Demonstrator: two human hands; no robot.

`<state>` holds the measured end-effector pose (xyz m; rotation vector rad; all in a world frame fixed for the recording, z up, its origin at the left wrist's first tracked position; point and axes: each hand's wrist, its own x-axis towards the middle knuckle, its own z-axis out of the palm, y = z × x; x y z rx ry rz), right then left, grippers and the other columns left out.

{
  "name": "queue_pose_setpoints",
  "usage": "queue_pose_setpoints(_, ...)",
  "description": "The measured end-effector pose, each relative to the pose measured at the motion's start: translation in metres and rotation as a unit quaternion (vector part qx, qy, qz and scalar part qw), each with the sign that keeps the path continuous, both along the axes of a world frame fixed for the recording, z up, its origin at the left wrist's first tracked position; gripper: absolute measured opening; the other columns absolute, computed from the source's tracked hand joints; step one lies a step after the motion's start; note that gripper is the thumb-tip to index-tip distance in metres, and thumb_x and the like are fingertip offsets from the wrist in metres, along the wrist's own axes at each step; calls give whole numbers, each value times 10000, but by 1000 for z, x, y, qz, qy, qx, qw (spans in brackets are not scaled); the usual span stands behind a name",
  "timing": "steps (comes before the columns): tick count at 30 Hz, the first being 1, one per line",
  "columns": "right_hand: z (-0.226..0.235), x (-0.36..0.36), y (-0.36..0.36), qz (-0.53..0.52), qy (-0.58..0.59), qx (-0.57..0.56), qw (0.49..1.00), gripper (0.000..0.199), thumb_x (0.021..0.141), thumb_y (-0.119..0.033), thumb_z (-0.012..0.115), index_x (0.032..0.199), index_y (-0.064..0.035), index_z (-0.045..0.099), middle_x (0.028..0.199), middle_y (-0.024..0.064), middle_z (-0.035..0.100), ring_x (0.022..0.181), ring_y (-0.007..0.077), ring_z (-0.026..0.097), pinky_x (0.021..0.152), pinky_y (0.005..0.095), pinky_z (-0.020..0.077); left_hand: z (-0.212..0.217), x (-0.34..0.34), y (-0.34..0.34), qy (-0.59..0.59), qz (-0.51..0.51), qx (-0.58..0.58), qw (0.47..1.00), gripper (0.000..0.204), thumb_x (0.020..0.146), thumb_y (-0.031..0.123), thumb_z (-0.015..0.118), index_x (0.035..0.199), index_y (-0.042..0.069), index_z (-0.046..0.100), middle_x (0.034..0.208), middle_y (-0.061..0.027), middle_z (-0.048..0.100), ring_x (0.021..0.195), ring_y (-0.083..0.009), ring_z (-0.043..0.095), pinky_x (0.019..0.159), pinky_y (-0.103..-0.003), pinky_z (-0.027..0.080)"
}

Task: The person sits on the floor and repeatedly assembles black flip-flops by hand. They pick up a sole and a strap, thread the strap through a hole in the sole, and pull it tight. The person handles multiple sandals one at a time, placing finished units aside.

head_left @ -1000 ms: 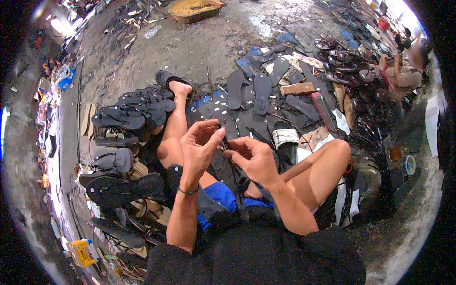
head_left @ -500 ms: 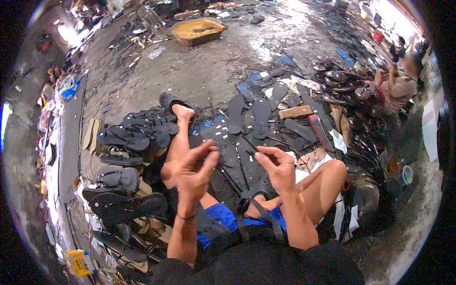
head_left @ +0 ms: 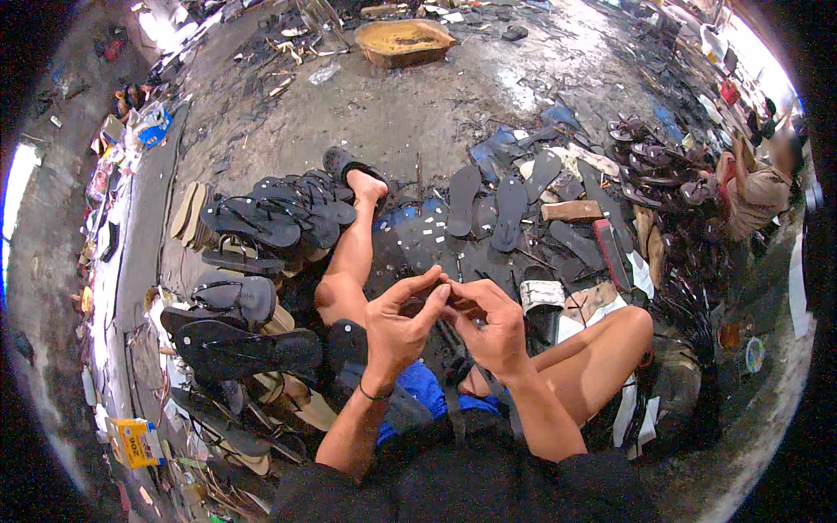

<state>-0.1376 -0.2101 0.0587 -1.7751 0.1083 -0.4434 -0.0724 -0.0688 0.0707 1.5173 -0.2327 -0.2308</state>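
Observation:
My left hand point(head_left: 403, 324) and my right hand point(head_left: 491, 329) meet fingertip to fingertip in front of my body, both closed in a pinch. What lies between the fingertips is small, dark and mostly covered by the fingers. Beneath the hands the dark work area holds thin black strips and small white scraps. Beyond them lie two dark flat sandal soles, a left one point(head_left: 462, 201) and a right one point(head_left: 509, 214). To the left of my stretched leg is a pile of black flip-flops point(head_left: 253, 220), with another black flip-flop point(head_left: 248, 350) closer to me.
A wooden block point(head_left: 571, 211) and a long dark red-sided bar point(head_left: 612, 254) lie right of the soles. Tan soles point(head_left: 190, 213) stand at the left. A wide wooden slab point(head_left: 404, 42) sits far ahead. Another person point(head_left: 757, 187) sits at the far right beside piled sandals point(head_left: 649, 166).
My hands were apart, the right one pinching a thin black strip; now their fingertips have come together. The view has shifted, so the surroundings appear farther right.

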Motion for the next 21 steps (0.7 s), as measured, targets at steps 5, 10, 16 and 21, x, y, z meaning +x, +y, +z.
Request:
queue_pose_setpoints(5, -11, 2, 10, 22, 14, 11, 1000, 204, 925, -1, 687, 1129, 15, 682, 971, 79, 704, 836, 125, 700, 713, 245, 574, -23, -33, 50, -127, 59, 220, 965, 401, 976, 138, 622, 1314, -75, 589, 1241, -199, 681, 1138, -278, 654, 978, -379, 518)
queue_pose_setpoints(10, -17, -4, 21, 56, 140, 240, 959, 160, 911, -90, 722, 1051, -12, 727, 909, 78, 737, 833, 115, 681, 756, 268, 538, -76, -78, 93, -40, 134, 534, 834, 1084, 818, 216, 784, 1563, -66, 49, 1599, -320, 185, 1492, -470, 163, 1197, -522, 213)
queue_pose_setpoints(16, -14, -2, 38, 140, 163, 57, 975, 183, 895, -144, 763, 1012, -4, 744, 878, 46, 744, 769, 69, 624, 681, 245, 498, -78, -63, 100, 109, 162, 178, 964, 716, 811, 145, 802, 1408, -33, 449, 1293, -183, 613, 1137, -282, 621, 1016, -387, 482)
queue_pose_setpoints(21, -6, -5, 37, 139, 163, -47, 976, 190, 863, -187, 778, 956, -23, 753, 882, 97, 743, 749, 139, 673, 669, 282, 514, -39, -69, 78, 79, 91, 26, 992, 407, 854, 13, 739, 1232, 0, 590, 1101, -65, 701, 967, -154, 660, 888, -321, 537)
